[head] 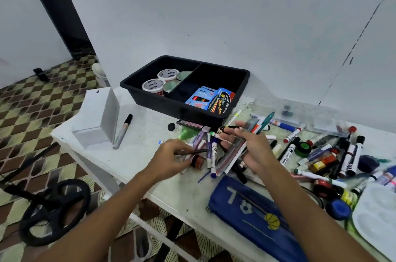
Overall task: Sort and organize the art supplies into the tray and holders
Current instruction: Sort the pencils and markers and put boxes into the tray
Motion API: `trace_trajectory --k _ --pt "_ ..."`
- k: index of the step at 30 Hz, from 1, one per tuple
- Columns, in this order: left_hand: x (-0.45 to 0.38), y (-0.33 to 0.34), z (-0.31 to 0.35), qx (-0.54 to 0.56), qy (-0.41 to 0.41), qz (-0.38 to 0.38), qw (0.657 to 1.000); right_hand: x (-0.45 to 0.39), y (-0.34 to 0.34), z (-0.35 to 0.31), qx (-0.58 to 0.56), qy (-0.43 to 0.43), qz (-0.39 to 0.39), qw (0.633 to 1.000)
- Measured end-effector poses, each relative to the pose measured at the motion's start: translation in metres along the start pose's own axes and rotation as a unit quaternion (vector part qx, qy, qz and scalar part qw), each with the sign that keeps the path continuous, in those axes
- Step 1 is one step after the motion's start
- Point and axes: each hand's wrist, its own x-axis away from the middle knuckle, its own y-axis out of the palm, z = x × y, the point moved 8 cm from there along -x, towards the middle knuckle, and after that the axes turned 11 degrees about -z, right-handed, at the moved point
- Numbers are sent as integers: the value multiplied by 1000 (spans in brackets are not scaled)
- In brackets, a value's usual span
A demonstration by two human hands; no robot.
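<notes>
A black two-part tray [244,77] stands at the back of the white table. Its left part holds several round tubs [152,85]; its right part holds a blue pencil box [200,96] and a second pack leaning on it. My left hand [171,158] pinches a thin dark pencil [194,152] above a heap of markers. My right hand [250,146] holds a bundle of thin pens and pencils [232,154] pointing down and left. A white open holder box [100,118] stands at the table's left end.
Loose markers, paint tubes and tape rolls [321,154] cover the table's right side. A clear plastic case [300,116] lies behind them, a blue pencil pouch [257,216] near the front edge, a white palette [377,223] at far right. A silver marker [123,131] lies beside the holder box.
</notes>
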Motion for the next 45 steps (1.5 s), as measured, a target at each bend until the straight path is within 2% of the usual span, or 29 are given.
trace_trajectory --k 3,5,7,9,12,19,24,29,36,41,45 --pt "-5 9 -3 -75 47 -38 995 -2 -1 0 -4 -9 14 1000" --pt "-9 2 -8 -71 37 2 997 -3 2 2 -4 -13 19 1000" --pt "-15 -11 -17 -84 -6 78 993 -3 3 4 -6 -15 19 1000" --pt "-22 -21 -29 -127 -87 109 982 -3 4 6 -4 -20 21 1000" --pt "-37 -26 -45 -165 -187 86 964 -3 7 9 0 -26 23 999" --pt "-53 -26 -56 -124 -263 54 955 1 5 9 -1 -30 38 999" --pt "-48 -30 -69 -8 -329 30 944 -1 8 8 -6 -25 35 999" --pt "-39 -38 -74 210 -323 36 922 -4 17 11 -6 -11 13 1000" --pt "-8 -51 -77 300 -328 -5 896 -12 34 21 20 -4 7 1000" --pt "-1 -37 -47 415 -232 -64 877 -14 53 20 2 -37 -20 999" --pt "-7 -10 -9 465 -179 -107 860 -8 60 10 38 -67 -24 997"
